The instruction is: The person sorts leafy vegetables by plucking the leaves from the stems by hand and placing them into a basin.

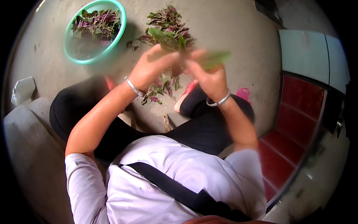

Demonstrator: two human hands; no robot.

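Observation:
In front of my body both hands meet around a sprig of leafy greens (164, 39), which looks like amaranth with broad green leaves. My left hand (152, 66) is closed on its stem side, fingertips pinched near the middle. My right hand (209, 76) pinches the same sprig from the other side, with a blurred leaf (218, 58) sticking out past its fingers. The exact grip of the fingertips is smeared. Just beyond my hands lies a heap of purple-green amaranth (164, 16) on the floor. More loose sprigs (161, 87) lie below my hands, between my feet.
A turquoise basin (121, 33) holding purple-green leaves stands at the upper left. To the left lies a pale plastic container (23, 90). A pink object (244, 94) is beside my right knee. Red-tiled and pale panels (300, 100) line the right side.

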